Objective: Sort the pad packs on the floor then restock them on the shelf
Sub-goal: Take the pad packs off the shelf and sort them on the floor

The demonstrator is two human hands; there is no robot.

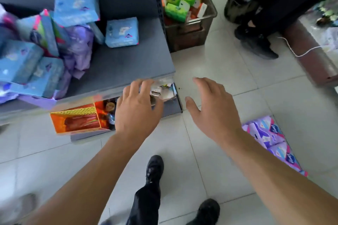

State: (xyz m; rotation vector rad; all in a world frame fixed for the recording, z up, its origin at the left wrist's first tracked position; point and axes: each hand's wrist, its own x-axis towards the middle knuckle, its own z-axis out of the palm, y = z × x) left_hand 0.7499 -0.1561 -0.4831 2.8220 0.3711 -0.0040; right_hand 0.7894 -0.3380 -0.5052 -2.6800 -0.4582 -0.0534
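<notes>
We've got both hands out in front of us, holding nothing. Our left hand [136, 107] hangs over the front lip of the grey shelf [128, 64], fingers spread and relaxed, no grip on anything. Our right hand [210, 107] is out at 3 o'clock from it, above the pale glossy floor tiles [228, 71], fingers loose and splayed too.

The pad packs are split between 2 spots. Up on the matte grey shelf, at 10 o'clock from the left hand, there's a messy heap of soft plastic packs [45, 42], blue blocky ones mixed with crinkly lilac ones, and 1 squarish blue pack [122, 32] sitting by itself at 12 o'clock. Down on the floor, at 4 o'clock from the right hand, lies a flat bundle of purple packs [270, 140] with pink edges, shiny wrap.

Under the shelf edge, at 8 o'clock from the left hand, an orange cardboard box [76, 120] lies open. At 1 o'clock in the view there's a brown plastic crate [190, 29] stuffed with green and orange packets. Another person's dark shoe [256, 42] stands beside it. Our own black shoes [155, 166] are at 6 o'clock.
</notes>
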